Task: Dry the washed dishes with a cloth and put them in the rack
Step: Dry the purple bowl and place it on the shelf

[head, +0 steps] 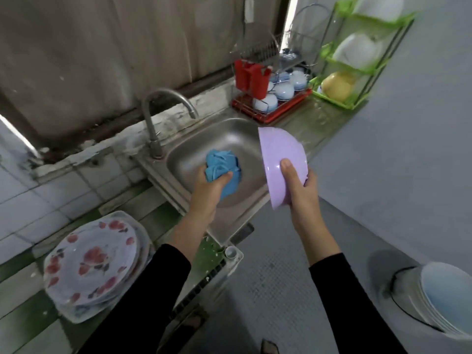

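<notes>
The left hand (212, 182) is clamped round a bunched blue cloth (222, 166), fingers curled into its folds, above the basin of the steel sink (229, 139). At three o'clock of it, close but apart, the right hand (298, 185) grips a pale purple bowl (278, 154) that stands on edge over the sink's right rim, the thumb flat on its wall and the fingers wrapped round the far side. Cloth and bowl do not touch. A curved faucet (155, 116) rises at ten o'clock of the basin. At one o'clock of the sink a red dish rack (270, 111) sits on the counter (25, 323), holding small white-and-blue bowls (283, 90) upside down, with a red cutlery holder (251, 77) hung on its near side. Just beside it, at two o'clock of the view, a green tiered shelf (362, 60) carries white bowls and, on the lowest tier, a yellow bowl (337, 86). At eight o'clock a stack of flowered plates (94, 261) rests on the counter; at four o'clock is a stack of pale blue plates (444, 287).
</notes>
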Demonstrator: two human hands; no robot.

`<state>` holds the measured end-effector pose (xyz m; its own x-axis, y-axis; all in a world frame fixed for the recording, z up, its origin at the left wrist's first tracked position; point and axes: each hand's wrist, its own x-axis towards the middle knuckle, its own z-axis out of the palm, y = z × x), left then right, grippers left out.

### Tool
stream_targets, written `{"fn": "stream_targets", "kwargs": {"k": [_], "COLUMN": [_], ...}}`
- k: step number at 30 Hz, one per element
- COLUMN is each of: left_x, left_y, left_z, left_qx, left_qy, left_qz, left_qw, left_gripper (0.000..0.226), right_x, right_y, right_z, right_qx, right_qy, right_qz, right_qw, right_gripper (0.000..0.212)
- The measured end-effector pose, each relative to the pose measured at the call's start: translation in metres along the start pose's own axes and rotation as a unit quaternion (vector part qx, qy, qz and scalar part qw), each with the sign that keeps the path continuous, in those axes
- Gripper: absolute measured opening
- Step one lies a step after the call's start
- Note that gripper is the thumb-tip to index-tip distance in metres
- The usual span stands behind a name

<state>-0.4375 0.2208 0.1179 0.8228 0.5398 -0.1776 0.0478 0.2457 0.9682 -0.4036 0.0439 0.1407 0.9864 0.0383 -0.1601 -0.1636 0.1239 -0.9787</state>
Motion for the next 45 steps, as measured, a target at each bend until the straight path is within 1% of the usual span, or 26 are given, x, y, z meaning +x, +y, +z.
{"fn": "stream_targets", "kwargs": {"k": [3,9,13,15,17,20,23,25,27,29,33,36,42,45], "left_x": [-0.002,-0.005,-0.004,0.004,0.016,0.041,0.075,0.102,0.131,0.162,0.227,0.269,0.338,0.364], "left_y": [-0.009,-0.026,-0.033,-0.035,-0.037,-0.035,-0.026,-0.013,0.005,0.028,0.080,0.115,0.159,0.173], "left_z": [0.083,0.235,0.303,0.324,0.342,0.365,0.390,0.410,0.431,0.454,0.501,0.531,0.582,0.606], "left_qx": [0.022,0.011,0.009,0.013,0.017,0.019,0.019,0.018,0.001,-0.012,-0.022,-0.030,-0.019,-0.007], "left_qy": [-0.066,-0.159,-0.193,-0.198,-0.195,-0.181,-0.174,-0.163,-0.160,-0.160,-0.124,-0.112,-0.071,-0.049], "left_qz": [0.012,0.009,0.006,0.001,0.004,0.016,0.038,0.057,0.085,0.113,0.175,0.213,0.261,0.274], "left_qw": [0.998,0.987,0.981,0.980,0.981,0.983,0.984,0.985,0.984,0.981,0.977,0.970,0.963,0.960], "left_gripper": [0.026,0.027,0.021,0.030,0.032,0.020,0.024,0.021,0.018,0.019,0.021,0.022,0.019,0.022], "right_x": [0.021,0.062,0.091,0.106,0.123,0.156,0.198,0.232,0.270,0.310,0.390,0.444,0.533,0.576], "right_y": [-0.021,-0.046,-0.060,-0.066,-0.070,-0.075,-0.086,-0.099,-0.121,-0.149,-0.213,-0.253,-0.305,-0.325], "right_z": [-0.072,-0.200,-0.248,-0.261,-0.269,-0.274,-0.273,-0.268,-0.262,-0.255,-0.242,-0.234,-0.221,-0.220], "right_qx": [-0.017,-0.046,-0.051,-0.055,-0.052,-0.052,-0.051,-0.050,-0.048,-0.045,-0.039,-0.041,-0.048,-0.063], "right_qy": [0.048,0.138,0.177,0.185,0.189,0.195,0.195,0.192,0.188,0.184,0.180,0.172,0.172,0.167], "right_qz": [-0.030,-0.065,-0.082,-0.093,-0.105,-0.114,-0.129,-0.149,-0.173,-0.197,-0.256,-0.290,-0.317,-0.317], "right_qw": [0.998,0.987,0.979,0.977,0.975,0.973,0.971,0.969,0.966,0.962,0.949,0.941,0.931,0.932], "right_gripper": [0.094,0.107,0.112,0.112,0.113,0.113,0.108,0.107,0.109,0.112,0.112,0.114,0.119,0.113]}}
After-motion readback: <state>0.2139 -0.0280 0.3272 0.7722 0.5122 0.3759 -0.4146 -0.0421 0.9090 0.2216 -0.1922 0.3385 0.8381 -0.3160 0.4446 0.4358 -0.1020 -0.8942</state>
